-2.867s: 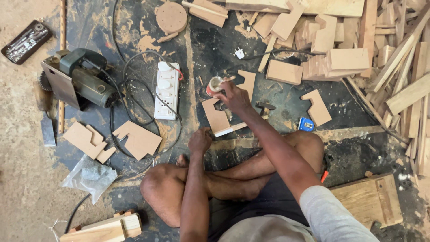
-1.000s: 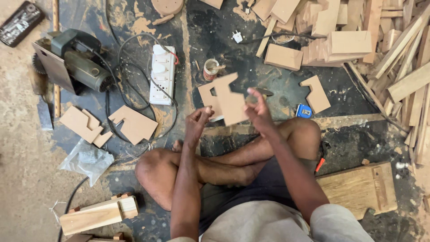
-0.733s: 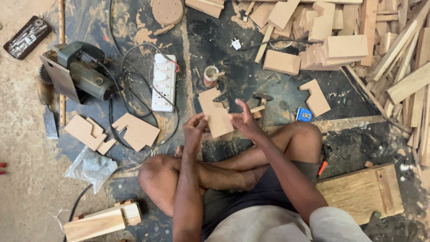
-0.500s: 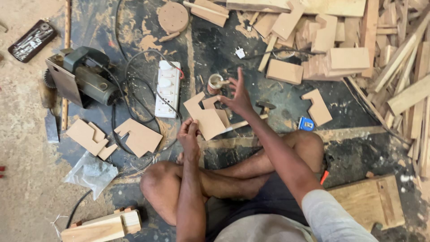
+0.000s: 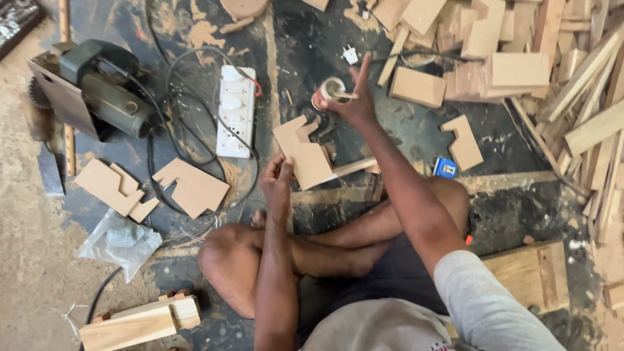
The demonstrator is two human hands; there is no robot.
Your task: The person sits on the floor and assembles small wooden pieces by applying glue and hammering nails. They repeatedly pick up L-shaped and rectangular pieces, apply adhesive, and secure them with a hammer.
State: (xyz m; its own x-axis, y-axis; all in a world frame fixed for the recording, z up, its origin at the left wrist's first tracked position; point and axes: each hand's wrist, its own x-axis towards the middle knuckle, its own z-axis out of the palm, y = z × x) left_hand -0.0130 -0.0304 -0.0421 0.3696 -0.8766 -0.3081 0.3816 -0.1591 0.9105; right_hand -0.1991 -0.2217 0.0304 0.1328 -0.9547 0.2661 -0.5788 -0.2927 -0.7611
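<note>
Since half second ago, right hand [image 5: 354, 97] goes further forward, now at small round tin [image 5: 329, 91], thin stick pinched in fingers, index finger stretched out. Left hand [image 5: 278, 185] pinches near edge of notched board piece [image 5: 305, 153], which I see tilted up from dark floor mat [image 5: 292, 39], just before crossed legs. I judge board light, stiff, thin, not slippery; notch corners may chip. Best hold for me: flat straight edge, thumb above, fingers below. Tin small, tips easily.

Power strip [image 5: 235, 110] left of cup [image 5: 328, 91] (saw [image 5: 91, 88] further left).
</note>
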